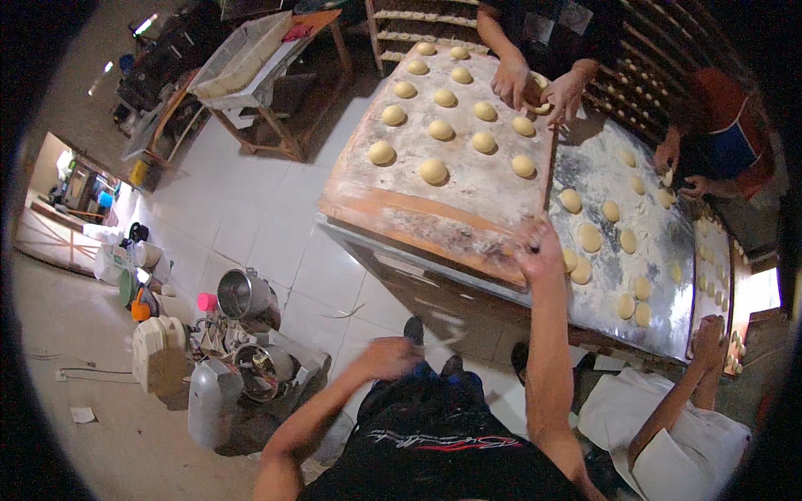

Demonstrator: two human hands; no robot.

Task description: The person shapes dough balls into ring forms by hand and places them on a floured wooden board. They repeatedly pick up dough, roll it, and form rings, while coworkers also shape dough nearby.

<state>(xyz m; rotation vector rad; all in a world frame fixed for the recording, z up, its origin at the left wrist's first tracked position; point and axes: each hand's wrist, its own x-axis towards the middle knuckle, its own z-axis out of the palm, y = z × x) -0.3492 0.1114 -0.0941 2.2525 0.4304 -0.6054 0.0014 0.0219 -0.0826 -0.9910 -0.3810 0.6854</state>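
Observation:
My right hand (539,250) rests at the near right corner of a floured wooden board (401,196), its fingers curled at the board's edge. Whatever those fingers may hold is hidden. Rows of round, pale dough balls (433,172) sit on the board. Beside it, several more dough balls (590,238) lie on a floured dark tabletop (601,175), just right of my right hand. My left hand (388,359) hangs in front of my body, away from the table. Motion smears its fingers, and I see nothing plainly held in it.
Across the table, a person's hands (535,88) handle dough at the board's far corner. Another person's hands (677,175) work at the far right. Someone in white (668,417) stands on my right. Metal pots (246,296) and jugs (213,405) stand at left.

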